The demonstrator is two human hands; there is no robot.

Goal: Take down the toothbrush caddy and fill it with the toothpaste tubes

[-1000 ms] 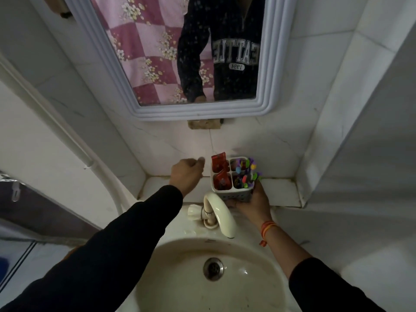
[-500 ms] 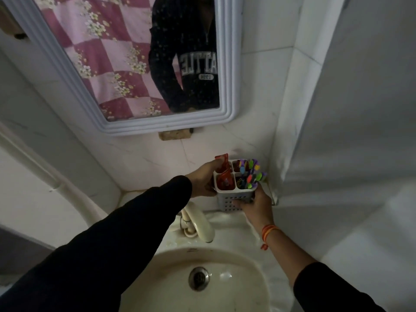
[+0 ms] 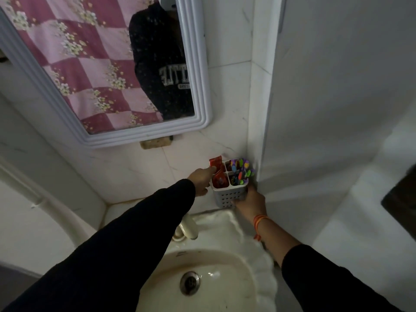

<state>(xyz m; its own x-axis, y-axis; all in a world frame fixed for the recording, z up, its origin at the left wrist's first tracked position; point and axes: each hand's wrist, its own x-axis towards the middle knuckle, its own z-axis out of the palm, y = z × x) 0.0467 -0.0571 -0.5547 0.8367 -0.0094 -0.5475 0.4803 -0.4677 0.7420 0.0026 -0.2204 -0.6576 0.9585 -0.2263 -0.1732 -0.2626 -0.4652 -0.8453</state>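
Note:
A white perforated toothbrush caddy [image 3: 228, 197] is held just above the back right of the sink, close to the wall corner. My right hand [image 3: 248, 200] grips its lower right side. Red toothpaste tubes [image 3: 217, 171] stand in its left compartments, and several colourful toothbrushes [image 3: 242, 171] fill the right ones. My left hand [image 3: 201, 179] is at the caddy's left rim, with its fingertips on a red tube.
A cream sink [image 3: 245, 287] with a drain [image 3: 189, 283] lies below, and a tap [image 3: 188, 229] shows partly behind my left sleeve. A white-framed mirror [image 3: 198, 91] hangs above. A tiled wall corner [image 3: 256, 131] stands right beside the caddy. A ledge [image 3: 117, 210] runs behind the sink.
My left hand has come across from the wall to the caddy's left side and now touches a red tube. The view has swung left and the caddy sits nearer the corner.

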